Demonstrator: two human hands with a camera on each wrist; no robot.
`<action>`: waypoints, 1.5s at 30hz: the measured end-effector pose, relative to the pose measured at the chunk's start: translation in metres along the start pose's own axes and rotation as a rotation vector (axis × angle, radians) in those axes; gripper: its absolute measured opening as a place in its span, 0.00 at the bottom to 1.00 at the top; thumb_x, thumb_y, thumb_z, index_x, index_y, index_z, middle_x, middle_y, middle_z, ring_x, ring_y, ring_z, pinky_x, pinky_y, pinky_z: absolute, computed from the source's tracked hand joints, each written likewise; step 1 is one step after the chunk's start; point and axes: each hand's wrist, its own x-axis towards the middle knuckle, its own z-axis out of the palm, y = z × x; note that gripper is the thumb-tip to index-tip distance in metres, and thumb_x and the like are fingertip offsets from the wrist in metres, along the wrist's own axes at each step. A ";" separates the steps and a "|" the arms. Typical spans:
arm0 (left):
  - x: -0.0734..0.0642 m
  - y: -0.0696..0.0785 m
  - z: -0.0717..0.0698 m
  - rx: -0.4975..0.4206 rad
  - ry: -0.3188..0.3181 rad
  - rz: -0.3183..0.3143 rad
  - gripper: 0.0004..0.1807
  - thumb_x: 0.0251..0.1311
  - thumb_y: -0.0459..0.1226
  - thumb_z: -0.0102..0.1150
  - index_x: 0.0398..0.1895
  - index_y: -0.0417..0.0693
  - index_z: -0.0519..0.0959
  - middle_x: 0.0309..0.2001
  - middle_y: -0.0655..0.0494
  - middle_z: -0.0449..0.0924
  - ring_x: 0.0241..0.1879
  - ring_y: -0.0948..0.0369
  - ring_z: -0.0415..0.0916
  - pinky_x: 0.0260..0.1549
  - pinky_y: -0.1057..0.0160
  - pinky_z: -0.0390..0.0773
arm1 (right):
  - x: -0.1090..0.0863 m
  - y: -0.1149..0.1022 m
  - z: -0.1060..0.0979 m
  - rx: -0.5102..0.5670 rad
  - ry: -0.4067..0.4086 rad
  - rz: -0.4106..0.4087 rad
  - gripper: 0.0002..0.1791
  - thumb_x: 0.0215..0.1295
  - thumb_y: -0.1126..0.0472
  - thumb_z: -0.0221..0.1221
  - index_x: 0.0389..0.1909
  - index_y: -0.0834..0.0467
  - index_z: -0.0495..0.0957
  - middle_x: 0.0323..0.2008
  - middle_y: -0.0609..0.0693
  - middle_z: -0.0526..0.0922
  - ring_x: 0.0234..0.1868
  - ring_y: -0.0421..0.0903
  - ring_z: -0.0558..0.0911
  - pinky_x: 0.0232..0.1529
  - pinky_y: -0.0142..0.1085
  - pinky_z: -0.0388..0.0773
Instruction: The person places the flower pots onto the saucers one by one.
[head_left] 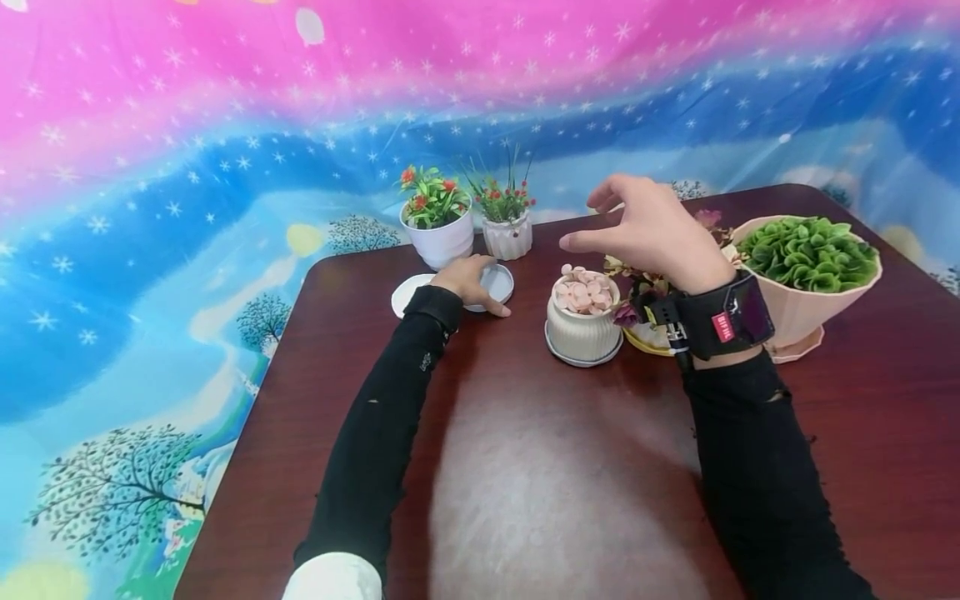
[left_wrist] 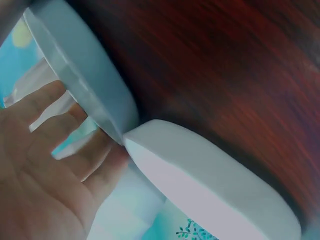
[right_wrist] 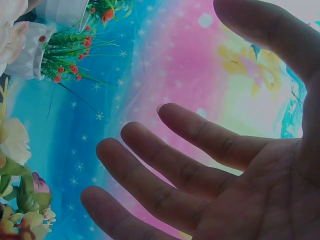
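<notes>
In the head view my left hand (head_left: 467, 282) reaches over a grey-white saucer (head_left: 501, 285), thumb near its front edge. The left wrist view puts its extended fingertips at the rim of this saucer (left_wrist: 97, 65). A white saucer (head_left: 406, 293) sits against it on the left, partly covered by the wrist. My right hand (head_left: 654, 229) is raised over the table with fingers spread and nothing held. Nearest below are a ribbed cream pot (head_left: 583, 333) of pink flowers on a saucer and a flower arrangement (head_left: 628, 279), partly hidden by the wrist.
Two white pots, one with orange-red flowers (head_left: 437, 242) and one with red berries and grass (head_left: 508, 237), stand at the table's back edge. A large pink pot (head_left: 798, 312) with green leaves stands at right. A printed cloth (head_left: 337, 150) hangs behind the table.
</notes>
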 end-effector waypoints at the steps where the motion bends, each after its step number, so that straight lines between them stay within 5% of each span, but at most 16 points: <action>1: 0.001 0.000 0.001 -0.007 0.004 0.001 0.63 0.44 0.60 0.85 0.83 0.54 0.64 0.79 0.47 0.66 0.74 0.48 0.66 0.72 0.48 0.67 | 0.000 0.000 0.001 0.004 -0.004 -0.001 0.45 0.67 0.39 0.70 0.72 0.65 0.70 0.69 0.66 0.75 0.69 0.65 0.76 0.64 0.64 0.72; 16: -0.032 0.008 0.000 -0.075 0.152 0.114 0.61 0.42 0.57 0.88 0.81 0.54 0.67 0.73 0.51 0.73 0.65 0.50 0.71 0.64 0.47 0.74 | 0.000 0.001 -0.004 -0.011 0.009 -0.004 0.43 0.67 0.38 0.69 0.72 0.63 0.72 0.70 0.65 0.75 0.68 0.66 0.76 0.64 0.64 0.71; 28: -0.073 0.008 0.012 -0.034 0.175 0.191 0.59 0.44 0.58 0.86 0.79 0.49 0.69 0.70 0.52 0.75 0.64 0.46 0.71 0.62 0.42 0.75 | -0.001 0.001 -0.004 0.000 0.006 0.006 0.43 0.68 0.39 0.69 0.72 0.63 0.71 0.70 0.65 0.74 0.69 0.65 0.75 0.65 0.64 0.71; 45: -0.094 0.021 0.014 -0.012 0.178 0.299 0.57 0.41 0.57 0.88 0.76 0.51 0.73 0.65 0.53 0.78 0.59 0.49 0.73 0.57 0.47 0.77 | 0.000 0.001 -0.003 0.001 0.002 0.005 0.43 0.67 0.38 0.69 0.71 0.63 0.71 0.70 0.65 0.75 0.69 0.66 0.75 0.64 0.65 0.71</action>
